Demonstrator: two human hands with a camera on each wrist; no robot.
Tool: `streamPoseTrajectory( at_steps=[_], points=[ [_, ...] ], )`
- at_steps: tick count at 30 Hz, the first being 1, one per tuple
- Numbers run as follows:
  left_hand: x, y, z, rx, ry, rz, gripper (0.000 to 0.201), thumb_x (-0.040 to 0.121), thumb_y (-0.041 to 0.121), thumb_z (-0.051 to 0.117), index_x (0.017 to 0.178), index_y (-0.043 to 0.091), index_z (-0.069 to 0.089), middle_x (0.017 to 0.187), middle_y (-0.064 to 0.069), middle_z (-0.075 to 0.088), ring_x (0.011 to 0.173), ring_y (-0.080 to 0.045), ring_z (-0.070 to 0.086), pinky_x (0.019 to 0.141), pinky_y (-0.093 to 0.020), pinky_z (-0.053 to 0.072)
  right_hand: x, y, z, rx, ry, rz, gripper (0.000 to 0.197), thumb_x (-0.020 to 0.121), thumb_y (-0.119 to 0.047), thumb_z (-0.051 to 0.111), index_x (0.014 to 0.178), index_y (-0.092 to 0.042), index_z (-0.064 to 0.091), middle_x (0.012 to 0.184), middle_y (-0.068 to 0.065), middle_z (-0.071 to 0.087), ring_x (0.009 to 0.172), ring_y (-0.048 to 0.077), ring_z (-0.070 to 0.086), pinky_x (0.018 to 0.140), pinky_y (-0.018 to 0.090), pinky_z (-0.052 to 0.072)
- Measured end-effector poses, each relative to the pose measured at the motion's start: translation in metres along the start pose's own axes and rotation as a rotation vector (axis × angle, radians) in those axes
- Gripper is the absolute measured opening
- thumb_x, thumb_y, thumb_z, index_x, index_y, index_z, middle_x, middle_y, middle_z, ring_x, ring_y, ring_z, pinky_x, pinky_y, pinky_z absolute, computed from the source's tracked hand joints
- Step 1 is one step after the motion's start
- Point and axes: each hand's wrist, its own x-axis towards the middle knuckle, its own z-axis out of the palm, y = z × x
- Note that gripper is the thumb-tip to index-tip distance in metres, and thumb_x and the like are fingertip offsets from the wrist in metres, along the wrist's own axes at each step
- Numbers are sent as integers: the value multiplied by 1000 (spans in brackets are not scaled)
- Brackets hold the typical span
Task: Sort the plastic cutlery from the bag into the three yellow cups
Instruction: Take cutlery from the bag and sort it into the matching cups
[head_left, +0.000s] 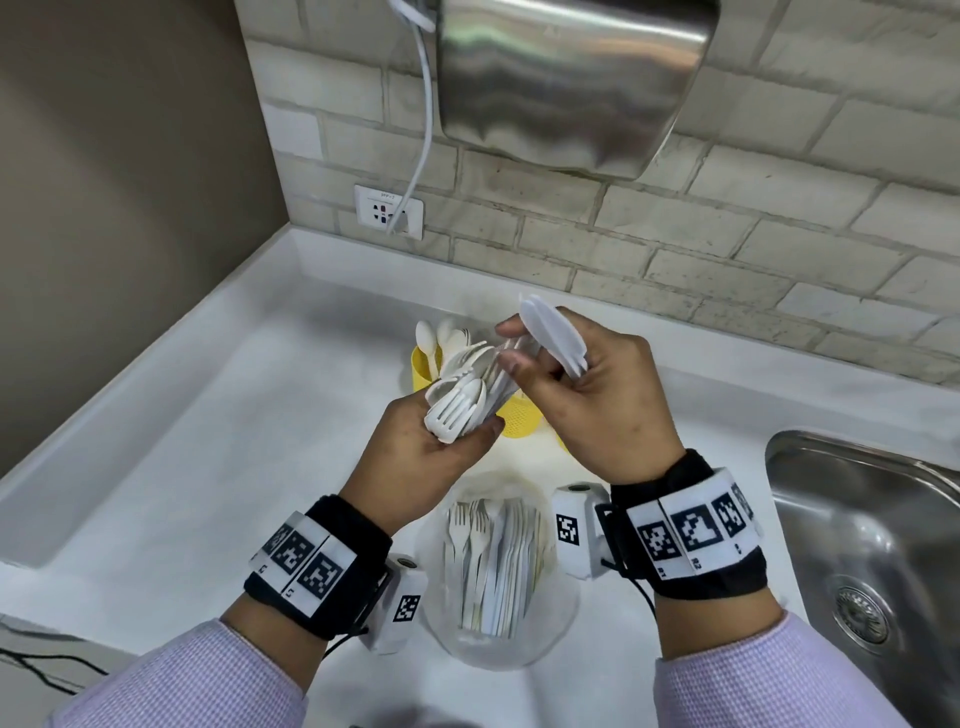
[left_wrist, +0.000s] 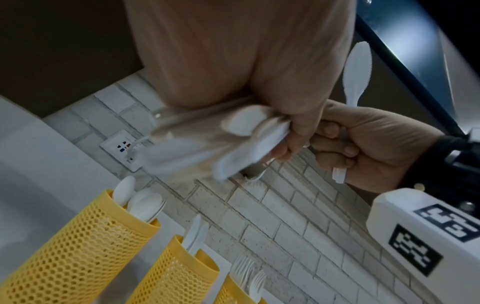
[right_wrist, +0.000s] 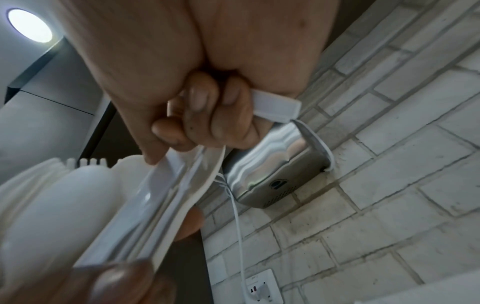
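A: Two hands, both loaded. Left hand (head_left: 441, 441) clenches a mixed cutlery bundle (head_left: 462, 400) above the yellow cups (left_wrist: 78, 242); right hand (head_left: 597, 395) grips knives (head_left: 556, 332), likely culled for one cup.

B: Remainder?

A: More cutlery lies in the bag (head_left: 498, 618) on the bench (head_left: 208, 467).

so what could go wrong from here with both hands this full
The left hand holds a loose mixed bundle of forks and spoons above the yellow cups; pieces could slip into the wrong cup. The right hand already grips knives while reaching for the bundle, so one might drop.
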Motion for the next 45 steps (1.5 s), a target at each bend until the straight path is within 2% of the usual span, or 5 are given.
streamPoseTrajectory(
  at_steps=[11, 23, 29, 36, 45],
  points=[
    [1, -1, -3, -10, -40, -45, 16, 87, 14, 81, 79, 21, 69, 60, 18, 61, 54, -1, 55, 56, -12, 41, 12, -1, -27, -210, -203, -54, 3, 97, -18, 66, 95, -16, 64, 84, -8, 67, 80, 12, 62, 70, 18, 43],
    [0, -1, -9, -76, -44, -63, 14, 83, 15, 85, 80, 24, 76, 70, 0, 73, 62, -11, 65, 60, -24, 50, 15, 12, -52, 79, -83, 64, 12, 96, -23, 59, 89, -32, 58, 67, -17, 54, 55, 3, 50, 62, 25, 38],
    [1, 1, -6, -66, -72, -74, 24, 83, 19, 85, 68, 30, 70, 59, 3, 61, 54, -14, 56, 54, -28, 48, 10, 14, -47, 350, 7, 144, 6, 91, -12, 61, 85, -13, 59, 56, -14, 48, 39, 10, 36, 46, 21, 32],
    [1, -1, -6, -135, -116, -66, 18, 84, 17, 85, 75, 17, 69, 69, -21, 64, 54, -23, 55, 57, -34, 48, -2, 23, -34, 562, -90, 229, 11, 89, -9, 67, 87, -4, 58, 55, -2, 42, 39, 15, 23, 42, 24, 22],
    [2, 2, -5, -161, -102, -74, 29, 83, 12, 85, 64, 25, 68, 58, 4, 62, 53, -17, 54, 54, -28, 45, -13, 37, -15, 752, 97, 248, 12, 94, -16, 64, 85, -8, 60, 55, 2, 34, 42, 13, 24, 45, 20, 27]
  ],
)
